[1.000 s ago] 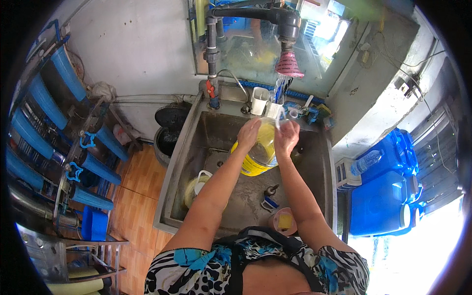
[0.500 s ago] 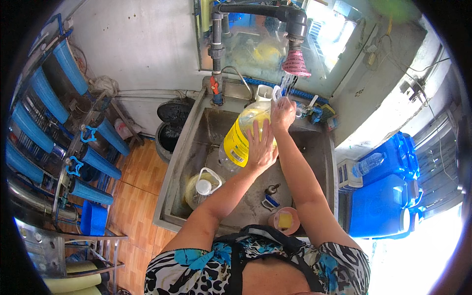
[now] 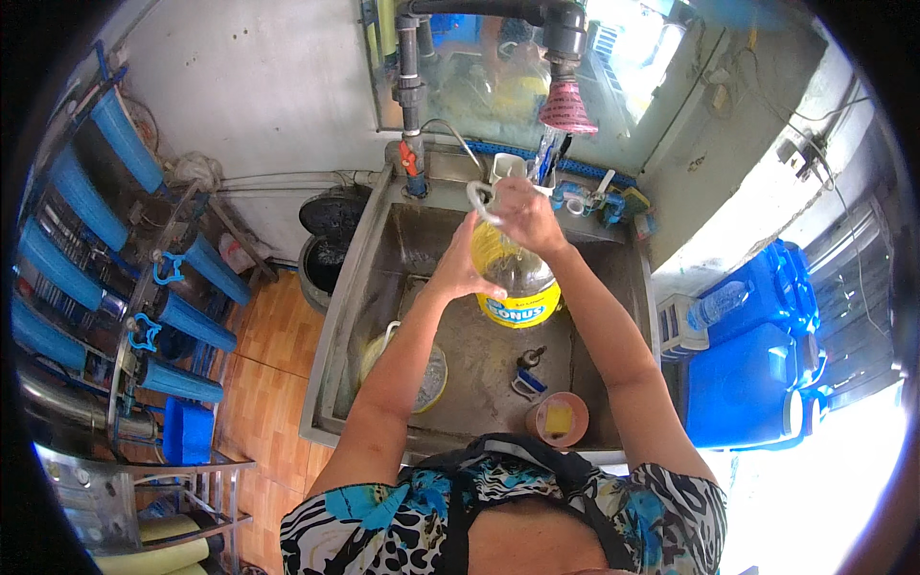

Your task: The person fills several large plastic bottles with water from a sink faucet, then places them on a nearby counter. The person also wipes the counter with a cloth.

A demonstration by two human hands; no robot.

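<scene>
Head: left fingers [image 3: 464,241] spread on clear, yellow-labelled bottle [image 3: 522,278], right fingers [image 3: 516,198] apparently gripping it.

From my remote post I see a clear, yellow-labelled bottle [image 3: 522,275] over the sink [image 3: 479,379], its white handle [image 3: 479,203] rearward.

A plain white wall [image 3: 249,96] stands at eleven o'clock. A shiny glass window [image 3: 460,101] is near twelve. A scuffed gray wall [image 3: 757,153] is at two. Bright daylight [image 3: 815,489] glows at four. Orange-brown wood-look floor tiles [image 3: 273,374] show at eight.
</scene>
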